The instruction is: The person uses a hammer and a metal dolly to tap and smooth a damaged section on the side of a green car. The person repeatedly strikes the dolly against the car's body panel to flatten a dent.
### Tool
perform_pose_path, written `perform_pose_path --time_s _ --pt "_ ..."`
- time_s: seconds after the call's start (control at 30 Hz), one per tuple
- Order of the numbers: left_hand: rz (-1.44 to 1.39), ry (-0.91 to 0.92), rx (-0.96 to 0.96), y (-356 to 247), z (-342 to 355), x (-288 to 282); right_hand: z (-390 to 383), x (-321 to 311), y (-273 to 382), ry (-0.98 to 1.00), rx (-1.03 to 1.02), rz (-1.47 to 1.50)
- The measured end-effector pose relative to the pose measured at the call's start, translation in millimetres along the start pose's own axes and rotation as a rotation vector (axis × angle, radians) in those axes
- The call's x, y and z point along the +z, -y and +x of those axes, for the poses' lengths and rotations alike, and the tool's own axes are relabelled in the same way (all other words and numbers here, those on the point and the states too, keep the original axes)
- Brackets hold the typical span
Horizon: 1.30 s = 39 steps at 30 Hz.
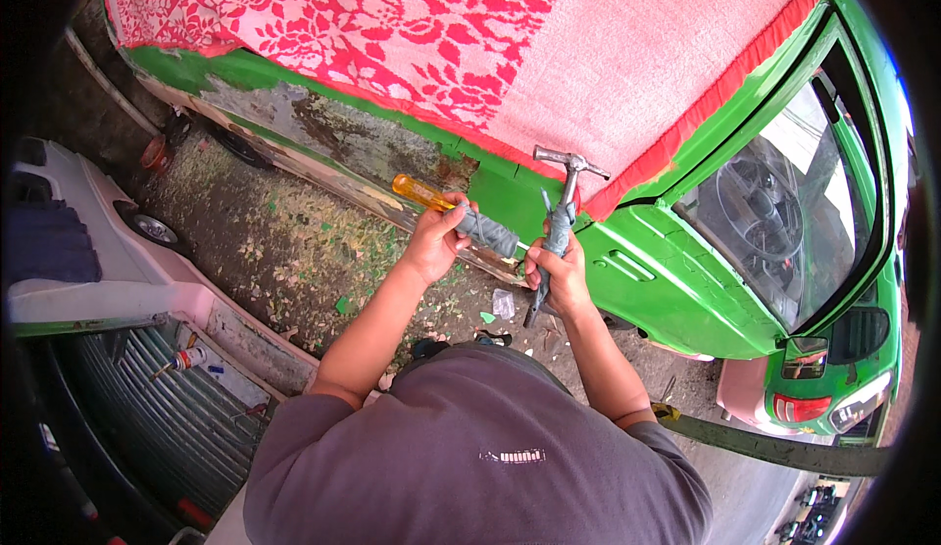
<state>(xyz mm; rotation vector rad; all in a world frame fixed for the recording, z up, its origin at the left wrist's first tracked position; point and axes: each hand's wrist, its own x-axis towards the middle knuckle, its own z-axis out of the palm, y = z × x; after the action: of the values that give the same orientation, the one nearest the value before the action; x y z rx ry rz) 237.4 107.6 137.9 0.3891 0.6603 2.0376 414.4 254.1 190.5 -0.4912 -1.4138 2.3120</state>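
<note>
My left hand (434, 241) is closed on a tool with a translucent orange handle (420, 190), like a screwdriver's. A thick grey wrapped roll (488, 233) sticks out on the other side of the fingers; whether it is one piece with the handle I cannot tell. My right hand (561, 272) grips a hammer (569, 161) by its handle, metal head up. Grey strips of tape or cloth are wound round that handle, with a loose end standing out. Both hands are close together in front of the green vehicle's side (495, 187), where paint is stripped to bare, rusty metal.
A red-and-pink floral towel (431, 35) covers part of the green vehicle, beside its door (676, 271). Paint flakes litter the ground (284, 222). At left stands a pale vehicle with a ribbed cargo bed (167, 418), a small can (189, 358) lying in it.
</note>
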Motion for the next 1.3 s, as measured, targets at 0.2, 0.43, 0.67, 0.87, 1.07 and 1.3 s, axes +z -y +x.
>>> perform_pose_path --time_s 0.2,0.43,0.67,0.87,1.07,1.3 --pt "0.004 -0.029 -0.135 -10 -4 -5 0 -5 1 -0.005 0.025 -0.046" --pt "0.146 -0.115 -0.281 -9 -3 -14 -4 -12 -5 0.026 0.068 -0.117" --pt "0.161 -0.144 -0.149 -6 1 -17 -6 -10 -14 -0.001 0.041 -0.037" --pt "0.181 -0.041 -0.175 -12 2 -23 -12 -7 -14 -0.011 0.044 -0.050" --pt "0.168 0.035 -0.212 -25 -10 11 -12 -27 -5 0.015 0.060 -0.014" --pt "0.212 -0.021 -0.207 -9 -5 0 -14 -25 4 0.102 0.153 -0.144"
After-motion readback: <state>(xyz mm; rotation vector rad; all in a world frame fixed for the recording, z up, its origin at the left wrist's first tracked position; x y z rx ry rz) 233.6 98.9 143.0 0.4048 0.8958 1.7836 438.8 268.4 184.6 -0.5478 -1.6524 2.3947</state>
